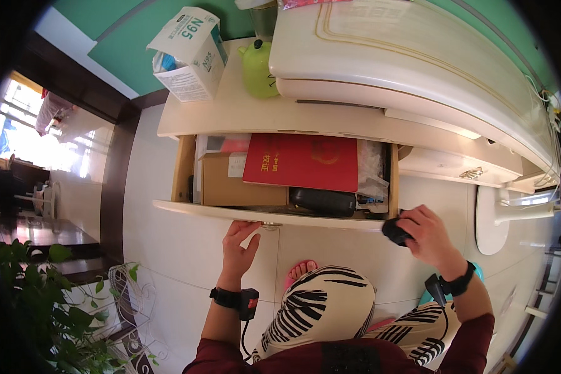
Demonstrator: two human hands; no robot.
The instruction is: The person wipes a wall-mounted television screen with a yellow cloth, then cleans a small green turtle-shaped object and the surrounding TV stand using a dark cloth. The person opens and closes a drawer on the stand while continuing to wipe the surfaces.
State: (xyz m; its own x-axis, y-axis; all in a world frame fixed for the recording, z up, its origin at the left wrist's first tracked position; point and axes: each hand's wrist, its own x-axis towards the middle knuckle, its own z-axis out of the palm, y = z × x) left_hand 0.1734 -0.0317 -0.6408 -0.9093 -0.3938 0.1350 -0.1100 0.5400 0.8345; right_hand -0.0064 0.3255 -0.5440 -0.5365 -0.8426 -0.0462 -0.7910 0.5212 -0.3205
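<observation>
My left hand point(240, 245) is at the front of a pulled-out cream drawer point(205, 212), its fingertips against the front beside a metal handle point(270, 226). The thumb stands apart from the fingers. In my right hand point(422, 231) is a small black object point(396, 232), partly covered by the fingers, just off the drawer's right front corner. A red booklet point(304, 163) with gold lettering lies on top inside the drawer. Under and around it are a brown cardboard box point(243, 187), a black case point(322, 202) and clear plastic packaging point(373, 166).
On the cabinet top stand an opened mask box point(191, 61) and a green pear-shaped container point(258, 68), beside a large white panel-like piece point(378, 51). A second drawer point(442, 163) is to the right. A leafy plant point(51, 304) and white wire stand point(131, 299) are lower left.
</observation>
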